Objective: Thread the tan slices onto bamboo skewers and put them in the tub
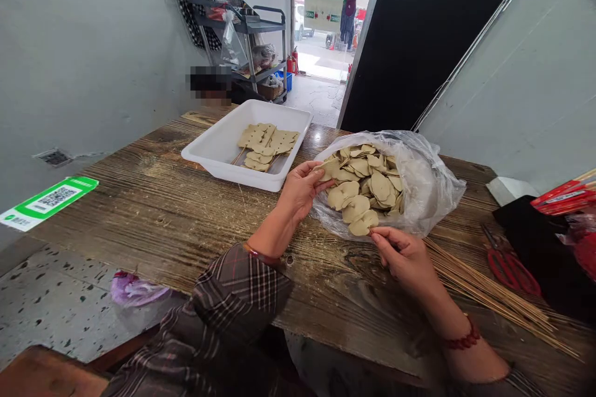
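My left hand (305,189) pinches a thin beige slice (329,169) at the left edge of a clear plastic bag (426,183) full of similar slices (382,186). My right hand (400,254) is closed on the end of a skewer, mostly hidden, that carries several beige slices (357,211) in an overlapping row in front of the bag. Behind my left hand, a white tray (214,164) holds skewered slices (267,139). Thin bamboo skewers (488,288) lie on the table to the right of my right hand.
The wooden table (186,223) carries red-handled scissors (510,267) and red packets (565,195) at the right. A green-and-white QR card (51,201) is at the left edge. A grey cart (261,26) stands beyond, near a glass door.
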